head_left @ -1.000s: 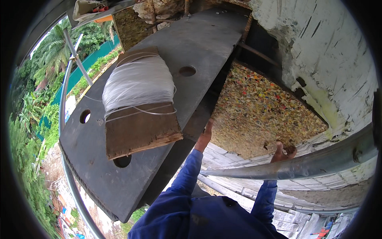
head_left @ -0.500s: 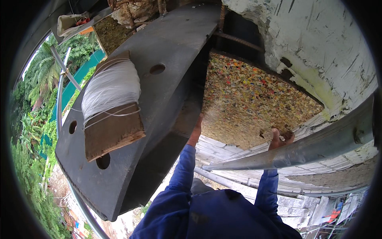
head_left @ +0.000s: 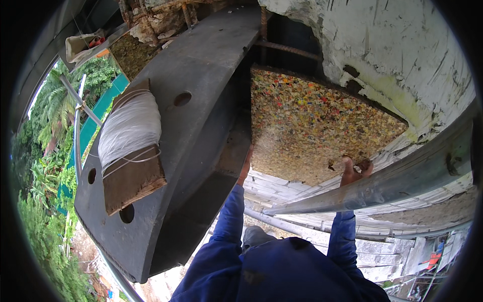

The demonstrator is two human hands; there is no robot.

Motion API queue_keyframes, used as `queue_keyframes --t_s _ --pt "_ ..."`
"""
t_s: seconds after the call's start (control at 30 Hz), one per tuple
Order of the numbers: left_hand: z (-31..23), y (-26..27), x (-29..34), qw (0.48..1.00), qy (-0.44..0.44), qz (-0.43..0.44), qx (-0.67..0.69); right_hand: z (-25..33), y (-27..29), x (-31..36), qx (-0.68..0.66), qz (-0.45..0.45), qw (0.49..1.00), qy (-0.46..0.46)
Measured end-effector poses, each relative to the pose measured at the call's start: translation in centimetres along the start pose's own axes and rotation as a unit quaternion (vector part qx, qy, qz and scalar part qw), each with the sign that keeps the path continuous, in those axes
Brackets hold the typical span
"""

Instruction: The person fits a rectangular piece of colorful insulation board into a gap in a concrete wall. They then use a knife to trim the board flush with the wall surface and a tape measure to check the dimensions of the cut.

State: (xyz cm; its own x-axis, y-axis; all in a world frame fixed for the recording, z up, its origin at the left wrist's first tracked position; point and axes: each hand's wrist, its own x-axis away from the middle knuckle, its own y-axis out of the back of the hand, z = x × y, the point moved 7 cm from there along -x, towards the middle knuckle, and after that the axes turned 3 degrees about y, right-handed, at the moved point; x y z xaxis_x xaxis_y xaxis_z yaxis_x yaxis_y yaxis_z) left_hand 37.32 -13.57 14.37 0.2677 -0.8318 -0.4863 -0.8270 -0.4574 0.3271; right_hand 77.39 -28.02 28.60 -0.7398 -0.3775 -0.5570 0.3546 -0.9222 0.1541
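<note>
A flat speckled board (head_left: 312,121), yellowish with many coloured flecks, leans against the white wall. My left hand (head_left: 245,165) presses flat on its lower left edge, beside a dark steel beam (head_left: 201,116). My right hand (head_left: 354,170) grips its lower right edge, fingers curled over the rim. Both arms wear blue sleeves. On the beam lies a wooden piece wound with white string (head_left: 128,141).
A grey metal pipe (head_left: 402,176) runs diagonally just below my right hand. The rough white wall (head_left: 392,55) rises behind the board. Rusty bars (head_left: 282,48) show above. Far below lie green trees (head_left: 40,166) and ground; the beam has round holes.
The view has shifted, so the beam and board sit lower right in the picture. Both hands keep their places on the board's lower edge.
</note>
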Motion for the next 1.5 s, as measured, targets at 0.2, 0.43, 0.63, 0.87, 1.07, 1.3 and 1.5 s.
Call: queue_keyframes --t_s 0.2,0.43,0.63,0.87,1.07,1.3,1.5 --pt "0.9 0.4 -1.0 1.0 -0.007 0.01 0.005 -0.3 0.1 0.0 0.022 -0.014 1.0 0.013" --pt "1.9 0.2 -1.8 0.999 -0.002 0.027 0.042 0.6 -0.1 1.3 -0.017 -0.025 0.995 0.09" --pt "4.1 -2.6 -1.2 0.962 0.046 0.054 0.265 -4.7 0.5 0.5 0.088 -0.036 0.992 0.083" --pt "6.9 -5.7 1.4 0.799 0.098 0.093 0.587 -3.6 -0.1 0.9 0.09 -0.013 0.992 0.093" --pt "4.6 -5.4 2.0 0.798 0.076 0.089 0.591 0.0 -0.1 0.7 0.034 -0.005 0.994 0.106" --pt "1.2 -2.7 3.0 0.796 0.245 0.024 0.553 -1.1 0.9 0.4 0.088 0.107 0.988 0.064" --pt "8.4 1.7 6.3 0.978 -0.099 0.054 -0.178 -4.0 -0.7 3.5 -0.072 0.235 0.965 -0.088"
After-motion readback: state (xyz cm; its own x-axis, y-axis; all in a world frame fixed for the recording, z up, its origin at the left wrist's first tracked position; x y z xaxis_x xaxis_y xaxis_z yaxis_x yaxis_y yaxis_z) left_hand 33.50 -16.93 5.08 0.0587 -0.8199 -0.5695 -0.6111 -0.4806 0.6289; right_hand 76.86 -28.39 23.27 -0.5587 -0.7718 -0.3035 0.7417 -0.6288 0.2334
